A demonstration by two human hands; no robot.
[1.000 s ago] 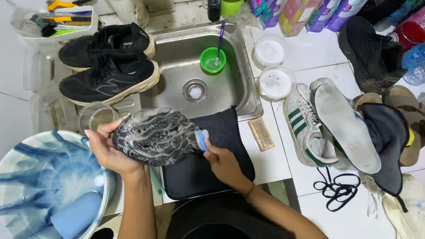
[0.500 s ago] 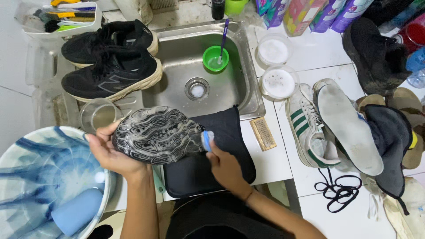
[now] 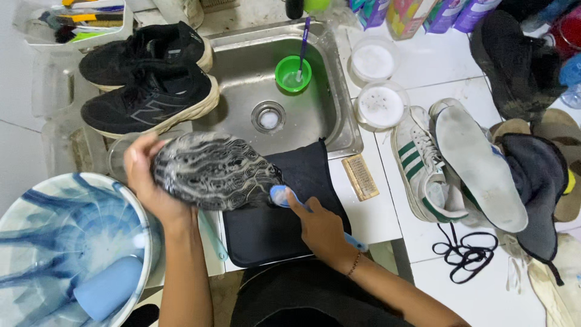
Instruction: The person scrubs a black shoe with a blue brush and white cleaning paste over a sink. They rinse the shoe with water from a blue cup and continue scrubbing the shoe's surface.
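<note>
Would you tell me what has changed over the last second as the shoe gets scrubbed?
The right hand slid the blue brush a little lower along the soapy sole, near its edge. The left hand kept hold of the shoe, which stayed over the dark mat. Nothing was let go.

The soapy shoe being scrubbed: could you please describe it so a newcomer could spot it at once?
Start at the steel sink and look just below its front edge. There the left hand holds a dark shoe sole-up over a black mat. Unlike the other shoes, its sole is covered in white foam.
</note>
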